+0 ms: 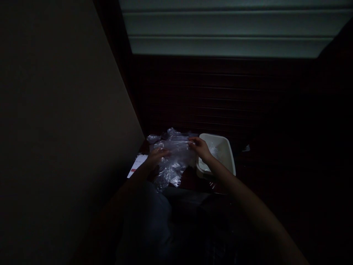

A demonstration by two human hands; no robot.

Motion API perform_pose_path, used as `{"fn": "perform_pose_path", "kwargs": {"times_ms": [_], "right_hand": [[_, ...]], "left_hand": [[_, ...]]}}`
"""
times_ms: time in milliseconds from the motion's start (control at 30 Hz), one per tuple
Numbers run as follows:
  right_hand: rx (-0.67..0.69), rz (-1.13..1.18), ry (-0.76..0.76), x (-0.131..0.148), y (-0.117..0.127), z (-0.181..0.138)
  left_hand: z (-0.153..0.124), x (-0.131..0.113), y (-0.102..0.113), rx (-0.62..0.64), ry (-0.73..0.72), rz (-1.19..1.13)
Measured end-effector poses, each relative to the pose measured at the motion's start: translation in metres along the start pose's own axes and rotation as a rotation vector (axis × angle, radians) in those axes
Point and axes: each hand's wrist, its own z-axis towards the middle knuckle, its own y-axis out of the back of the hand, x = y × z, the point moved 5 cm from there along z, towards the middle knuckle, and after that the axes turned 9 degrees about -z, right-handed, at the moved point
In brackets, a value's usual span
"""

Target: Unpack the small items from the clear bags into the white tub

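Observation:
Crinkled clear plastic bags [176, 151] lie in a loose heap in the middle of the head view, on a dark surface. My left hand [157, 156] grips the left side of one sheet of this plastic, its fingertips partly lost in the glare and gloom. On the right side, my right hand [200, 147] pinches the plastic between thumb and fingers. Between both hands the plastic is spread fairly flat. Just beyond my right wrist stands a white plastic basin [230, 158] with some clear plastic in it.
A phone-like white rectangle [138, 164] with a small red patch lies left of the plastic. A pale wall [68, 92] rises at the left, and dark slatted panelling [215, 88] stands behind. A small whitish scrap [246, 148] is right of the basin. The room is very dim.

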Motion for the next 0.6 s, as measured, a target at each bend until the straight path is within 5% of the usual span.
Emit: {"fn": "perform_pose_path", "kwargs": {"times_ms": [400,600], "right_hand": [[0.053,0.136,-0.221,-0.021,-0.013,-0.007],[0.112,0.158,-0.328,-0.025,-0.018,-0.015]], "left_hand": [[-0.002,-0.021,-0.008,0.033,-0.109,-0.214],[-0.001,-0.025,-0.008,-0.044,-0.133,-0.216]]}}
